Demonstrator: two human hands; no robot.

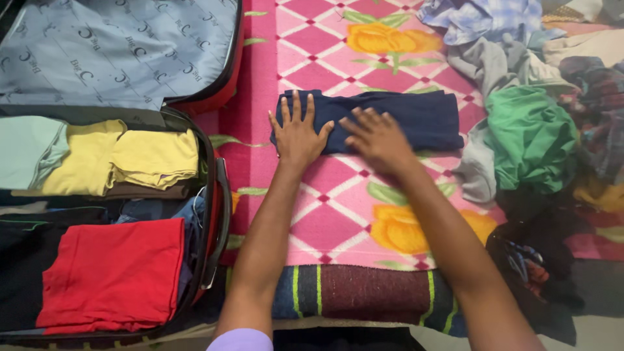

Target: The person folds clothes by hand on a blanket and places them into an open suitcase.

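Observation:
A folded navy blue garment point(416, 117) lies on a pink bedsheet point(338, 208) with a diamond pattern and yellow flowers. My left hand point(297, 133) rests flat on the garment's left end, fingers spread. My right hand point(377, 138) lies palm down on its lower middle edge, fingers pointing left. Both hands press on the cloth without gripping it.
An open red suitcase point(218, 208) at the left holds folded clothes: red point(114, 273), yellow point(153, 156), pale green and dark pieces. A heap of loose clothes, with a green one point(530, 136) on top, fills the right. A striped blanket point(364, 292) lies at the near edge.

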